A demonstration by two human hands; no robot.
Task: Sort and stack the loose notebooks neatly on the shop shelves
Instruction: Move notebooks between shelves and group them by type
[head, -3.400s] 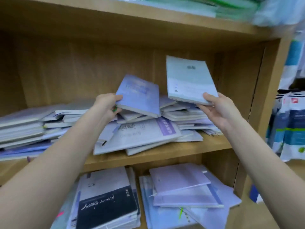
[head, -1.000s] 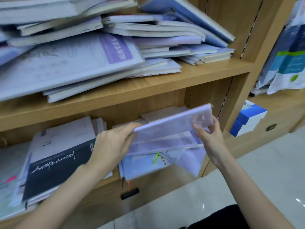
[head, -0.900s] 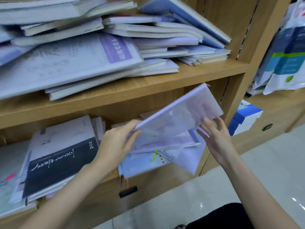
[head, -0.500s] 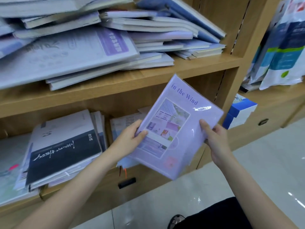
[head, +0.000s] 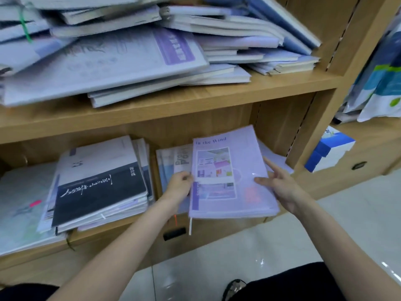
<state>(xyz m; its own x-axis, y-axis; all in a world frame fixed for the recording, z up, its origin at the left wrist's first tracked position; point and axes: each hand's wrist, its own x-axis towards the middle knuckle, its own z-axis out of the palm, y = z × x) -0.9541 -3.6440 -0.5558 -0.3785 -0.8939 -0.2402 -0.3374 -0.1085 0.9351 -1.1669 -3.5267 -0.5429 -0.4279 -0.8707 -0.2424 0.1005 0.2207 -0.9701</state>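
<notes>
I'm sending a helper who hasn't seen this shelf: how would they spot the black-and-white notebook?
Look at the lower shelf, left of the lilac notebook between the hands. It tops the stack there. The black-and-white notebook alone has a black lower half with white handwriting; its neighbours are pale.

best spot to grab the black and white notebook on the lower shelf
Take the black and white notebook by its front edge, coming from the front. It lies flat on top of its stack, near corner jutting over the shelf lip, so fingers can likely slip under there; more notebooks crowd its sides.
</notes>
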